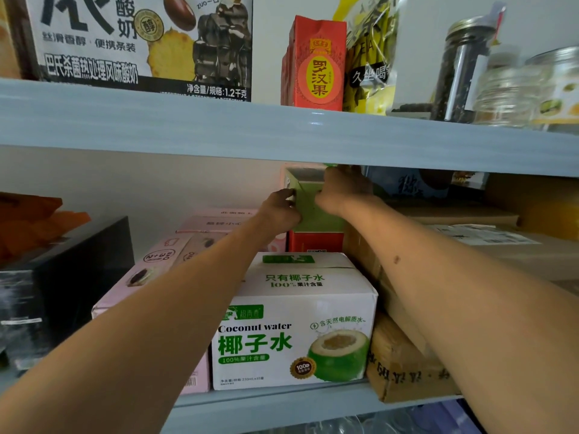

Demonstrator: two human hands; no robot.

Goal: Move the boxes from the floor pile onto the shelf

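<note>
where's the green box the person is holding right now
In the head view, the green box is at the back of the lower shelf, centre, atop a red box behind the coconut water carton, between both hands.

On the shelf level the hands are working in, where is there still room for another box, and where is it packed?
Open room: above the pink cartons, up to the upper shelf board, left of the green box both hands hold. Packed: coconut water carton against brown cartons on the right; black box fills the left.

both forearms bare, no sleeves; a small dark spot on the right forearm [396,259].
</note>
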